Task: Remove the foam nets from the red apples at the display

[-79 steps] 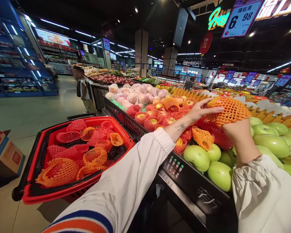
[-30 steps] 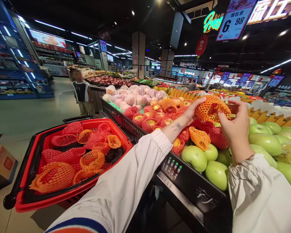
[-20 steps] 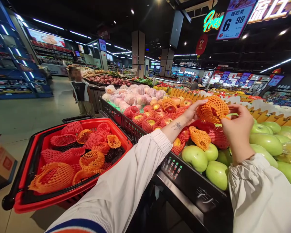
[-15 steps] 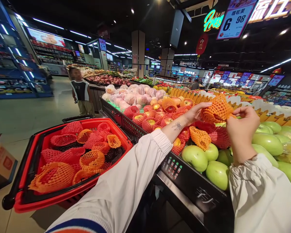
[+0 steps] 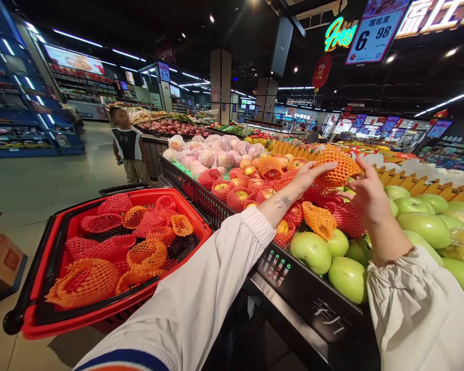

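So the person's left hand has hold of an orange, open-mesh foam net sleeve, thumb and fingers closed on its left side. The sleeve is held up over the fruit display, right between the two hands. Can't really tell what's inside it from this angle. The right hand is about half open, fingers loosely bent and spread at the sleeve's right edge; whether the fingertips actually touch the mesh is hard to make out.

Just below, a crumpled orange foam net sits beside a bunch of big, smooth green fruit, with more of those off to the right. Over to the left there's a heap of red-and-yellow apples, a lot of them in pinkish-red foam nets, and behind those some pale pink, plastic-wrapped fruit. All of it is in a black plastic display bin.

Next to the bin is a red plastic shopping basket with black trim, holding loads of pinkish-red and orange foam nets. Another person in a black-and-white top stands past the basket.
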`<action>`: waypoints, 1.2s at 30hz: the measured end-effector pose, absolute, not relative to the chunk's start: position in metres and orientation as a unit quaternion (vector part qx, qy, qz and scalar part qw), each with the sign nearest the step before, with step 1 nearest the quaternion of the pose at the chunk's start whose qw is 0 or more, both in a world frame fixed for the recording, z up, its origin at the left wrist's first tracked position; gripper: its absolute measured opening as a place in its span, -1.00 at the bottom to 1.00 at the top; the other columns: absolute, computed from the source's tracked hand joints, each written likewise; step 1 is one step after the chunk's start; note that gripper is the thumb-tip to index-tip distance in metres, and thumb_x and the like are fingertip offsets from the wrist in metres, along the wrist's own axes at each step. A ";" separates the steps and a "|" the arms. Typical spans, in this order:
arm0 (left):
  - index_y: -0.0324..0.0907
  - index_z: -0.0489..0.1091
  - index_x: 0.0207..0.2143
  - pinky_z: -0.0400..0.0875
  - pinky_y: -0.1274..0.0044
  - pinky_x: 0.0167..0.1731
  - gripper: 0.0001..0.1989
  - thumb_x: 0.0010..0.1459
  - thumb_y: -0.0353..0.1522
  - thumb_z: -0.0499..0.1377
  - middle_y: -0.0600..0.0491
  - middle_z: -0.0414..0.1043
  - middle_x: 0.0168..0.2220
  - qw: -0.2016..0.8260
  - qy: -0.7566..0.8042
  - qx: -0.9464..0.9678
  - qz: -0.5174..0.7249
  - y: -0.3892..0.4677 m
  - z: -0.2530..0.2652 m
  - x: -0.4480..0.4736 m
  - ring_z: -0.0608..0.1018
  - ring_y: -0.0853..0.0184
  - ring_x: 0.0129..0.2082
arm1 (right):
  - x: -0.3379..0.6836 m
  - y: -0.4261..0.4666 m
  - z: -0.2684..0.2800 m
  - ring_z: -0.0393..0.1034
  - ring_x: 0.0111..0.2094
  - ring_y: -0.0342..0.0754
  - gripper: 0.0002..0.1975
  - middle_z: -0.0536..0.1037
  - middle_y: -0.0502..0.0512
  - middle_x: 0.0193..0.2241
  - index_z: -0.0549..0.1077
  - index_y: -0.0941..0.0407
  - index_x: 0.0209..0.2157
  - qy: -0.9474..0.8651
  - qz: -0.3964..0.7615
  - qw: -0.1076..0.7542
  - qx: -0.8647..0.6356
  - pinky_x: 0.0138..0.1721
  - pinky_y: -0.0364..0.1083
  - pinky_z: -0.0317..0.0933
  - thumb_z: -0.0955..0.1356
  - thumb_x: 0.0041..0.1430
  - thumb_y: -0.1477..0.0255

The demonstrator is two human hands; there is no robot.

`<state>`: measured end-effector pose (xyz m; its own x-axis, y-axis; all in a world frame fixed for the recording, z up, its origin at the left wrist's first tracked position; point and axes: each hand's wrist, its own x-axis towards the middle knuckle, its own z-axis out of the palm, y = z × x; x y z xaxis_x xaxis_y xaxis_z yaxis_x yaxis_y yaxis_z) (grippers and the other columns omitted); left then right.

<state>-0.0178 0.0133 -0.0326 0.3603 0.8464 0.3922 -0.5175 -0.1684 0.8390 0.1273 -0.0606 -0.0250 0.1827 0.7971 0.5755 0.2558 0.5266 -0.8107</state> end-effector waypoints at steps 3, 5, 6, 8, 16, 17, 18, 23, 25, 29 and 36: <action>-0.21 0.51 -0.15 0.43 0.24 0.17 -0.60 -0.01 -0.25 0.48 -0.13 0.61 -0.04 0.639 0.137 0.535 0.536 0.009 -0.030 -0.018 0.62 0.12 0.00 | 0.128 -0.060 -0.031 0.39 0.25 0.25 0.02 0.34 0.24 0.36 0.26 -0.08 0.37 -0.683 0.069 0.573 -0.448 0.23 0.29 0.37 0.54 -0.19 0.24; -0.21 0.53 -0.15 0.44 0.24 0.17 -0.60 -0.05 -0.31 0.50 -0.13 0.62 -0.06 0.648 0.115 0.545 0.520 0.005 -0.029 -0.018 0.62 0.11 0.00 | 0.128 -0.063 -0.032 0.33 0.32 0.31 0.01 0.33 0.24 0.39 0.32 -0.05 0.34 -0.706 -0.004 0.540 -0.457 0.34 0.35 0.23 0.58 -0.20 0.19; -0.21 0.53 -0.15 0.44 0.24 0.17 -0.59 -0.06 -0.32 0.51 -0.14 0.62 -0.06 0.648 0.109 0.553 0.512 0.003 -0.029 -0.018 0.62 0.10 0.00 | 0.129 -0.064 -0.032 0.37 0.29 0.33 -0.04 0.41 0.25 0.34 0.37 -0.03 0.30 -0.702 -0.023 0.539 -0.465 0.33 0.37 0.22 0.58 -0.20 0.18; -0.22 0.53 -0.13 0.44 0.24 0.18 -0.56 -0.05 -0.29 0.52 -0.15 0.61 -0.05 0.643 0.110 0.572 0.497 0.001 -0.029 -0.018 0.62 0.11 0.01 | 0.129 -0.064 -0.031 0.50 0.15 0.33 -0.12 0.56 0.25 0.17 0.46 0.02 0.21 -0.678 -0.037 0.561 -0.474 0.25 0.40 0.30 0.58 -0.23 0.18; -0.21 0.48 -0.10 0.36 0.31 0.20 -0.46 -0.13 -0.30 0.57 -0.10 0.56 0.00 0.582 0.130 0.612 0.519 0.013 -0.032 -0.018 0.56 0.20 0.08 | 0.131 -0.058 -0.029 0.55 0.09 0.27 -0.09 0.63 0.36 0.06 0.51 0.17 0.04 -0.544 0.049 0.697 -0.465 0.20 0.28 0.37 0.64 -0.45 0.17; -0.21 0.48 -0.13 0.36 0.32 0.20 -0.48 -0.14 -0.32 0.56 -0.08 0.56 -0.02 0.571 0.127 0.617 0.526 0.015 -0.032 -0.017 0.55 0.22 0.05 | 0.132 -0.058 -0.029 0.55 0.09 0.25 -0.10 0.63 0.34 0.06 0.50 0.15 0.02 -0.536 0.057 0.699 -0.469 0.20 0.27 0.37 0.65 -0.46 0.17; -0.21 0.48 -0.17 0.35 0.33 0.19 -0.51 -0.13 -0.33 0.56 -0.06 0.56 -0.05 0.562 0.124 0.619 0.534 0.016 -0.033 -0.017 0.55 0.24 0.03 | 0.133 -0.058 -0.029 0.55 0.09 0.23 -0.11 0.64 0.30 0.06 0.50 0.12 0.01 -0.530 0.064 0.701 -0.473 0.20 0.27 0.38 0.66 -0.47 0.18; -0.20 0.45 -0.35 0.36 0.37 0.12 -0.68 -0.01 -0.26 0.49 0.05 0.51 -0.25 0.542 0.136 0.613 0.559 0.014 -0.029 -0.018 0.52 0.32 -0.10 | 0.130 -0.062 -0.029 0.55 0.07 0.18 -0.11 0.64 0.23 0.04 0.50 0.10 -0.02 -0.522 0.104 0.699 -0.478 0.19 0.25 0.40 0.68 -0.53 0.24; -0.19 0.43 -0.39 0.38 0.41 0.07 -0.69 0.03 -0.23 0.47 0.08 0.49 -0.29 0.541 0.144 0.607 0.564 0.009 -0.026 -0.020 0.51 0.34 -0.14 | 0.125 -0.067 -0.027 0.55 0.03 0.15 -0.12 0.65 0.21 -0.01 0.51 0.11 -0.04 -0.524 0.124 0.695 -0.477 0.16 0.20 0.42 0.68 -0.55 0.29; -0.18 0.41 -0.42 0.42 0.45 -0.04 -0.73 0.09 -0.25 0.43 0.09 0.48 -0.30 0.548 0.144 0.603 0.562 0.004 -0.025 -0.023 0.50 0.36 -0.18 | 0.114 -0.072 -0.021 0.59 -0.19 0.07 -0.17 0.65 0.16 -0.20 0.40 0.08 -0.08 -0.459 0.192 0.733 -0.464 -0.19 0.03 0.52 0.67 -0.50 0.34; -0.12 0.50 -0.19 0.48 0.45 -0.11 -0.80 0.12 -0.29 0.35 0.05 0.53 -0.08 0.588 0.133 0.609 0.516 0.011 -0.029 -0.022 0.57 0.27 -0.08 | 0.116 -0.072 -0.015 0.46 -0.44 -0.07 -0.40 0.58 0.07 -0.35 0.32 0.04 -0.29 -0.375 0.241 0.750 -0.489 -0.48 -0.08 0.40 0.61 -0.18 0.03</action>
